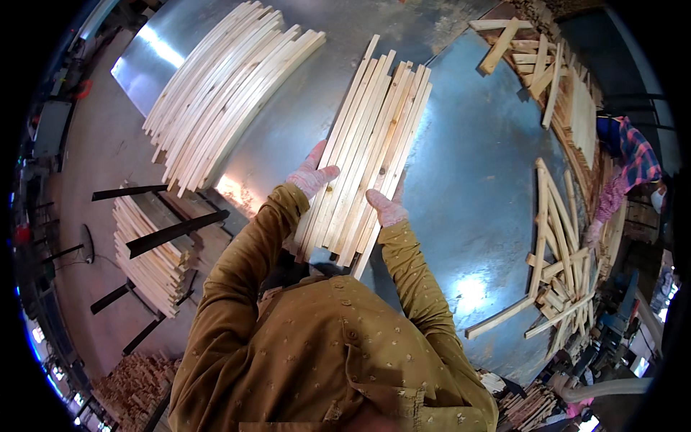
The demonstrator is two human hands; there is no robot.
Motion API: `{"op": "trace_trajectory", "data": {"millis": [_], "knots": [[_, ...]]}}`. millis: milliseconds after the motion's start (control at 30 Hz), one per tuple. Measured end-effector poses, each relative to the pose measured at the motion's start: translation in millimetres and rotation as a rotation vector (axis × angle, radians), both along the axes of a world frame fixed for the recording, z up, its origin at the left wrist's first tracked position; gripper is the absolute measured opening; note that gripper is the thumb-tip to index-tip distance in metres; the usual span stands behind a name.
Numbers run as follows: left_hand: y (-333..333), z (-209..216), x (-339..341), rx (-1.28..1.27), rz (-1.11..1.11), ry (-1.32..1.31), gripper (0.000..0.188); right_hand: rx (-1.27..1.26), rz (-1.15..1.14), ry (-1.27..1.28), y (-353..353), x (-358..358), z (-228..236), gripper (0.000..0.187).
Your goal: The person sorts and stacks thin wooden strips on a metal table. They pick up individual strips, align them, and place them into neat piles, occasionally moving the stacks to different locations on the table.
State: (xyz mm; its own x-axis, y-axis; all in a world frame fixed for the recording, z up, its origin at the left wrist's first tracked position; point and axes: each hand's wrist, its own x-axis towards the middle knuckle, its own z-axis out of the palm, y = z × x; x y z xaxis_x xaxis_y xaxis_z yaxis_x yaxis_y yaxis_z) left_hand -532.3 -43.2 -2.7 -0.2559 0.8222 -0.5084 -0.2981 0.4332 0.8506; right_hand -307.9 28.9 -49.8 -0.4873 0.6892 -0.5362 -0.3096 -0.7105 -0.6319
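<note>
A bundle of long pale wooden strips lies side by side in front of me, with uneven ends at both the far and near sides. My left hand, in a light glove with bare-looking fingertips, grips the bundle's left edge, its thumb on top. On the right edge my right hand, gloved alike, presses in with its thumb over the top strip; its other fingers are mostly hidden behind the wood. Both hands squeeze the strips between them. Under the bundle is a grey-blue metal table.
A wider row of wooden strips lies at the table's far left. Left of me, more strips rest on a rack with dark metal arms. Loose wood pieces pile along the right edge, where another person in a plaid sleeve stands.
</note>
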Motion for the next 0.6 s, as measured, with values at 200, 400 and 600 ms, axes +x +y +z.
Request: {"op": "trace_trajectory", "data": {"millis": [200, 400, 600], "knots": [[-54.4, -23.8, -84.5, -0.101, -0.002, 0.256, 0.079, 0.311, 0.365, -0.368, -39.5, -79.7, 8.3, 0.119], [-105.7, 77.8, -142.8, -0.311, -0.232, 1.236, 0.047, 0.371, 1.129, -0.886, -43.3, -192.9, 82.4, 0.117], [-209.9, 21.1, -191.3, 0.095, 0.839, 1.217, 0.058, 0.228, 0.791, -0.547, -36.6, -174.3, 78.5, 0.089]]}}
